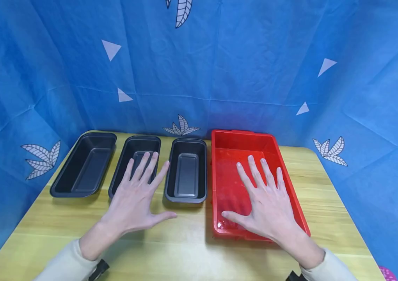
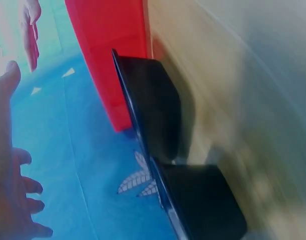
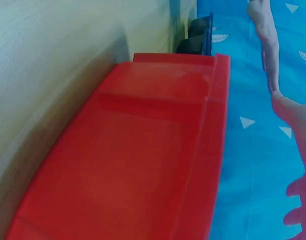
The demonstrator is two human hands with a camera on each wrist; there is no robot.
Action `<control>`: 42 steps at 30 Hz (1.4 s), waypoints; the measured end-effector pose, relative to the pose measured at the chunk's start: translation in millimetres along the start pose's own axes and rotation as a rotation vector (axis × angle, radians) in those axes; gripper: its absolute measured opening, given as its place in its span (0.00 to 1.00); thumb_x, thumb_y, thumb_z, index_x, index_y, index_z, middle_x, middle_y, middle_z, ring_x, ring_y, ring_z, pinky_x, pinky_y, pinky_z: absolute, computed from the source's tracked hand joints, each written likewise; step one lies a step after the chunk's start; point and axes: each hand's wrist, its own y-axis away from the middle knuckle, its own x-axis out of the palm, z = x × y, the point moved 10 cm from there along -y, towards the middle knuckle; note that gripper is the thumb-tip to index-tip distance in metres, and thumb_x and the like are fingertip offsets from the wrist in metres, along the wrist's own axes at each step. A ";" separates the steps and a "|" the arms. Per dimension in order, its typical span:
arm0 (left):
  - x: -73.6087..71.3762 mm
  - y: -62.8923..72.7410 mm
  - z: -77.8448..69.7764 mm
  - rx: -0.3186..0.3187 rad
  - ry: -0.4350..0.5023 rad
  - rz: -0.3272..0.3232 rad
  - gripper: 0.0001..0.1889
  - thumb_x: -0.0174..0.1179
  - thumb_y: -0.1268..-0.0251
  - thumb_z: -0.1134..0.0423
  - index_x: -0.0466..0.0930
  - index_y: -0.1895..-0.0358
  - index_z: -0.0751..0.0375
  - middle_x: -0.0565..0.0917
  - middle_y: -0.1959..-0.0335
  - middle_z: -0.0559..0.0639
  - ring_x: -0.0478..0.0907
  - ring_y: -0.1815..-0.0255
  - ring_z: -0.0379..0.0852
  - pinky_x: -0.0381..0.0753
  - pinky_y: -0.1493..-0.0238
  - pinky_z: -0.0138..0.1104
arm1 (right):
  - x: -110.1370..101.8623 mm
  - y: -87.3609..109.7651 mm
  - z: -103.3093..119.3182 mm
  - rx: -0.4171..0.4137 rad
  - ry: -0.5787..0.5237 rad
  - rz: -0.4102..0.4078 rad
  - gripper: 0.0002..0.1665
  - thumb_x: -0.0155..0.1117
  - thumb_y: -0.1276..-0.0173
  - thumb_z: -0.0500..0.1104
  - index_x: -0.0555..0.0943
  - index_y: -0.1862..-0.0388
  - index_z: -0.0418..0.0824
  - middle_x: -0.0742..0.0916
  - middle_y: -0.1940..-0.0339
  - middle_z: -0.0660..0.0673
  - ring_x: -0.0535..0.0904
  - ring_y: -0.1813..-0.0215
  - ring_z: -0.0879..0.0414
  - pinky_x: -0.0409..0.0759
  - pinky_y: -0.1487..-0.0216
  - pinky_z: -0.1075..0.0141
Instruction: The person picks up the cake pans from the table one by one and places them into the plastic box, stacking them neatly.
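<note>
My left hand (image 1: 134, 203) hovers with fingers spread, palm down, overlapping the middle black loaf pan (image 1: 141, 142) in the head view. Over the front part of a red plastic tray (image 1: 216, 187), my right hand (image 1: 269, 207) is likewise spread and holds nothing. Another black loaf pan (image 1: 186, 175) lies between the two hands, and a third black pan (image 1: 88, 168) sits at the far left. In the left wrist view, the left hand (image 2: 7, 170) is clear of the pans. The right wrist view has the right hand (image 3: 303, 150) above the tray's level.
The light wooden table (image 1: 171, 249) carries the pans and tray in a row along its back. A blue patterned cloth (image 1: 199, 70) hangs behind and at both sides. Something pink (image 1: 387, 273) shows at the lower right, beyond the table edge.
</note>
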 end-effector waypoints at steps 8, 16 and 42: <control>-9.2 11.4 24.8 -0.009 0.060 -0.032 0.64 0.35 0.44 0.08 0.49 0.13 0.50 0.48 0.11 0.58 0.46 0.10 0.61 0.49 0.14 0.64 | -6.0 4.9 -20.8 0.039 -0.024 -0.027 0.75 0.71 0.47 0.80 0.47 0.10 0.55 0.54 0.09 0.40 0.51 0.14 0.32 0.50 0.16 0.29; -12.6 21.0 59.1 -0.055 0.077 -0.021 0.62 0.52 0.42 0.15 0.46 0.12 0.48 0.49 0.11 0.58 0.44 0.09 0.59 0.41 0.10 0.59 | -11.3 12.6 -52.8 0.115 -0.086 -0.025 0.71 0.71 0.44 0.75 0.48 0.10 0.52 0.55 0.10 0.39 0.54 0.15 0.31 0.62 0.20 0.29; -2.5 75.7 192.1 -0.444 0.302 0.065 0.54 0.67 0.35 0.35 0.47 0.13 0.43 0.52 0.11 0.58 0.52 0.13 0.69 0.65 0.37 0.79 | 25.1 29.1 -160.5 0.438 -0.594 0.245 0.56 0.61 0.25 0.66 0.50 0.11 0.43 0.68 0.19 0.25 0.73 0.29 0.22 0.90 0.48 0.38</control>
